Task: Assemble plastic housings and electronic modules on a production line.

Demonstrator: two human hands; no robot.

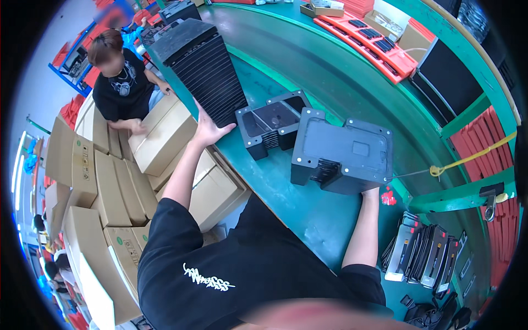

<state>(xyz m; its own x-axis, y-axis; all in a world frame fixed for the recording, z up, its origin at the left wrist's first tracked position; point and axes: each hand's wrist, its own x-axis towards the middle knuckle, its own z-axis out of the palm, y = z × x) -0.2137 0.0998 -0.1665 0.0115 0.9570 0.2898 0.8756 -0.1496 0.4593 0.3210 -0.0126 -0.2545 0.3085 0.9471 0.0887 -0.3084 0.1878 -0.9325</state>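
Observation:
A tall stack of black ribbed plastic pieces [206,71] leans along the left side of the green bench. My left hand [209,127] lies against its near end, fingers stretched and thumb spread toward the right. To the right is a shorter black block with cut-out sides and corner dots [275,118]. A larger, similar black block [346,148] with a flat top overlaps it from the right. My right hand [371,192] is at the near right edge of this larger block; its fingers are hidden behind the block.
Cardboard boxes [124,187] crowd the left side, where a co-worker in black [118,77] touches one. Packs of dark flat parts [421,250] stand at the bench's right end. A red tray [366,41] lies beyond the green rail. A yellow cord [473,155] hangs at right.

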